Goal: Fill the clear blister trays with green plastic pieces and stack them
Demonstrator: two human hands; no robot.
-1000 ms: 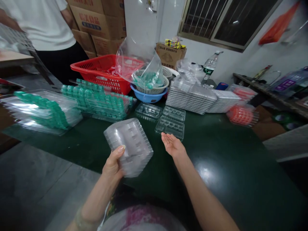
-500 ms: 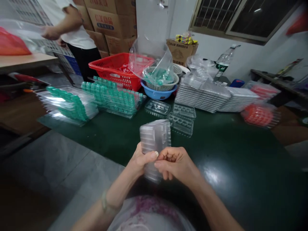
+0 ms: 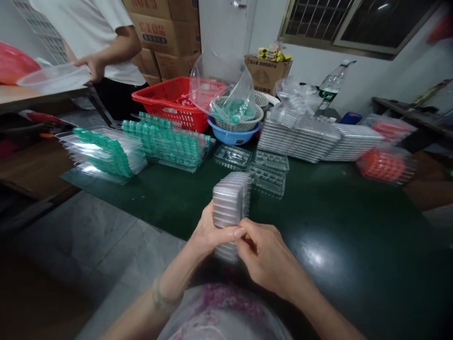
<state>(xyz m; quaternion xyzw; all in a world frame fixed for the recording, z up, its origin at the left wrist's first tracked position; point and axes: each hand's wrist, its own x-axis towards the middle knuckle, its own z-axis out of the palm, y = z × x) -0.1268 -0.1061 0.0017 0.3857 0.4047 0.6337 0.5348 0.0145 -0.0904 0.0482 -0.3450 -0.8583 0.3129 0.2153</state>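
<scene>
My left hand [image 3: 212, 233] grips a stack of clear plastic blister trays [image 3: 230, 203], held upright on edge over the near side of the dark green table [image 3: 336, 226]. My right hand [image 3: 264, 252] is closed with its fingertips pinching at the stack's near right edge, touching my left thumb. Beyond the stack, three single clear trays [image 3: 268, 179] lie flat on the table.
Trays filled with green pieces [image 3: 166, 141] lie fanned out at left. A red basket [image 3: 170, 101], a blue bowl holding a white colander [image 3: 235, 125] and a clear bag stand behind. Stacks of clear trays [image 3: 311, 137] and orange packs [image 3: 380, 163] are at right. A person in white stands far left.
My right hand, open a second ago, has come onto the stack and pinches its edge. The stack has turned upright. The person at left has set a clear tray on the side table.
</scene>
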